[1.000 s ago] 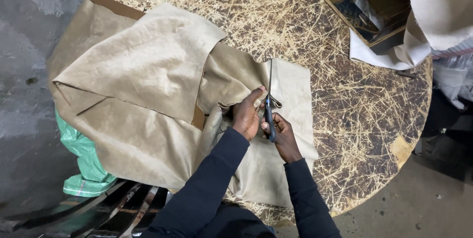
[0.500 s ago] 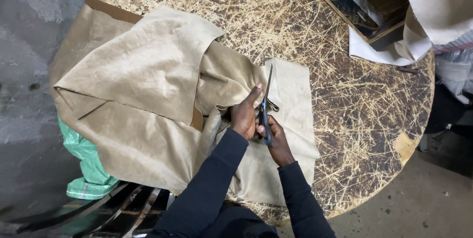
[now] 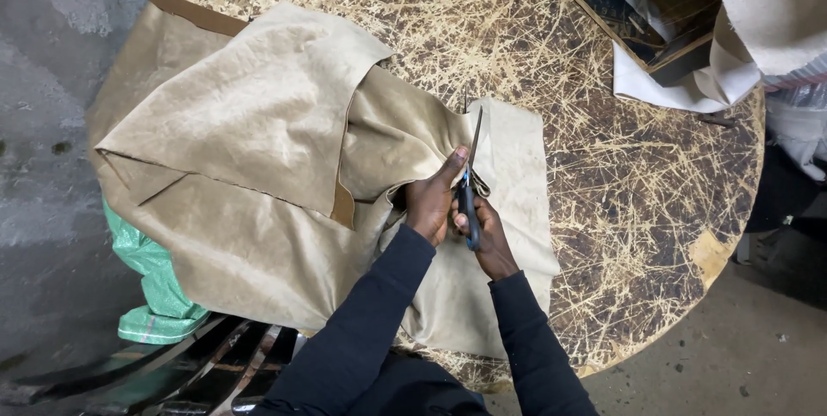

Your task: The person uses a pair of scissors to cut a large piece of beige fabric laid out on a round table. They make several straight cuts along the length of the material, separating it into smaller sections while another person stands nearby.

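I see my right hand (image 3: pixel 488 231) closed around the scissors (image 3: pixel 469 179), blades lying forward over the tan cloth (image 3: pixel 258 175); my left hand (image 3: pixel 431 201) pinches that cloth beside them on the surface (image 3: pixel 620 175).

Both arms wear long, dark navy sleeves that end at the wrists, leaving the hands bare.

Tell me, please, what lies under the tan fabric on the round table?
Under the tan fabric only the scratched table shows, plus a green bag at the left; anything beneath is covered.
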